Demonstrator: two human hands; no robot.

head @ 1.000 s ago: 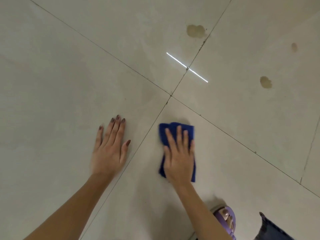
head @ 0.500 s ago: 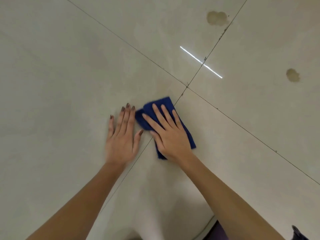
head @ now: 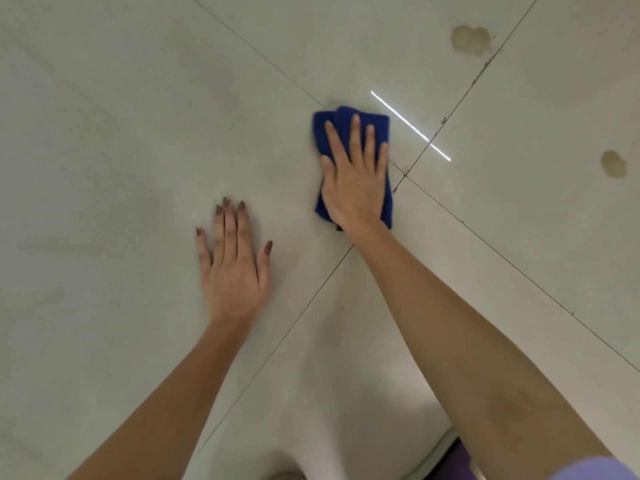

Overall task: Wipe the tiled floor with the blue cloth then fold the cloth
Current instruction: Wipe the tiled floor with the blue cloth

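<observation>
- Right hand [head: 355, 178]: flat, palm down, fingers [head: 355, 140] spread a little and pointing away from the person; it grips nothing, it presses the blue cloth [head: 349, 116] onto the floor.
- Blue cloth: bunched into a rough oblong directly under the right hand, long axis running away from the person in line with the forearm; blue shows past the fingertips and along both sides of the palm.
- Left hand [head: 232, 268]: flat and empty, fingers together, braced on the tiled floor [head: 104, 150]; well apart from the cloth, nearer the person and to its left.
- Grout cross [head: 404, 174]: just beside the cloth's right edge.
- Stains [head: 471, 39], [head: 613, 163]: brownish patches, beyond and to the right of the cloth, not yet reached.
- Judgement: wiping underway; folding not begun; right hand carries any stroke toward the stains.
</observation>
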